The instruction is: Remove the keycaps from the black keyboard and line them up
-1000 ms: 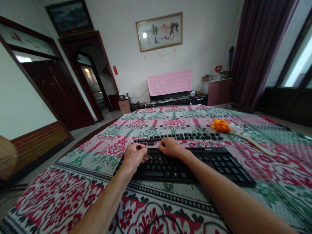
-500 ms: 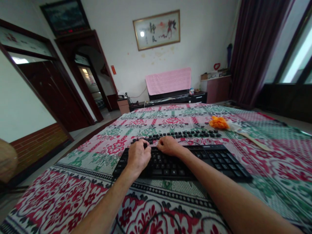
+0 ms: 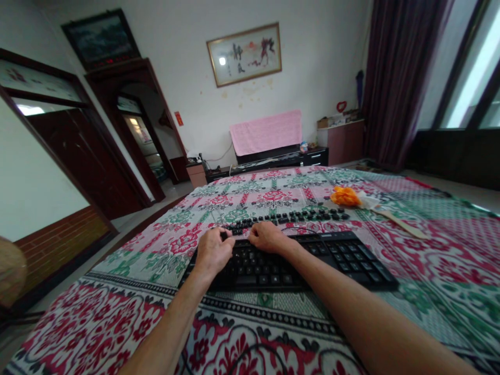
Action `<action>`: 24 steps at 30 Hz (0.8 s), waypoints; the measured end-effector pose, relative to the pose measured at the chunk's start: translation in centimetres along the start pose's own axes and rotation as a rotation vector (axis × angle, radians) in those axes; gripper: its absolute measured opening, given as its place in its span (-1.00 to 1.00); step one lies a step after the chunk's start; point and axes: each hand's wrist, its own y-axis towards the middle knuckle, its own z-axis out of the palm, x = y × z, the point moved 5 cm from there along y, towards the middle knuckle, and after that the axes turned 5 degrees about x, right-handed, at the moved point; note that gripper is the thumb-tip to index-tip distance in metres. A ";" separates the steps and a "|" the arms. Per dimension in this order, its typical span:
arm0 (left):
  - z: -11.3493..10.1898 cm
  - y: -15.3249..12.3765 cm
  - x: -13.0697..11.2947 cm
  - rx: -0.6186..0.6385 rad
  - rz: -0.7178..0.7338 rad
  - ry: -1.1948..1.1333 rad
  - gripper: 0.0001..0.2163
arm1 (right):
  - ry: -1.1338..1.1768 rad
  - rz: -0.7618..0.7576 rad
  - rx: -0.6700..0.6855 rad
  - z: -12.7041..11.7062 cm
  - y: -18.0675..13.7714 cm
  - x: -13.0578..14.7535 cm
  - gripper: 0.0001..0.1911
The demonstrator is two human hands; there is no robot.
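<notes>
A black keyboard [image 3: 361,263] lies on the patterned cloth in front of me, its number pad to the right. Over its left part is my left hand [image 3: 214,251], thumb and fingers pinched around a small black keycap [image 3: 224,235]. My right hand [image 3: 267,237] rests at the keyboard's upper edge with the fingers curled inward; whatever they hold, if anything, is hidden. Just beyond the keyboard, loose black keycaps [image 3: 297,216] are lined up in rows, the left end partly behind my hands.
Red, green and white cloth [image 3: 144,307] covers the table. To the right, behind the keyboard, lie an orange bunched thing [image 3: 346,196] and a flat pale stick [image 3: 402,224]. A black cable [image 3: 258,348] loops near the front edge. A pink towel [image 3: 267,133] hangs at the far wall.
The view has shifted slightly. My left hand has moved a little left, away from my right hand, with the small keycap still pinched. The right hand stays at the keyboard's upper edge.
</notes>
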 end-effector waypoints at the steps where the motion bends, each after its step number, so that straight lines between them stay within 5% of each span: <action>1: 0.1 0.3 0.6 0.019 -0.025 -0.072 -0.81 | 0.009 -0.006 -0.002 0.0 0.0 0.0 -0.73; 6: -0.3 0.2 0.7 0.031 -0.130 -0.328 -0.79 | 0.187 -0.148 -0.031 -0.6 -0.2 0.8 -0.78; 10: -1.2 -0.3 0.1 -0.002 -0.185 -0.467 -0.80 | 0.449 -0.344 0.114 -0.6 -0.8 2.5 -0.71; 24: -0.8 -0.3 0.3 -0.014 -0.178 -0.597 -0.78 | 0.402 -0.273 0.086 0.0 -0.9 3.2 -0.79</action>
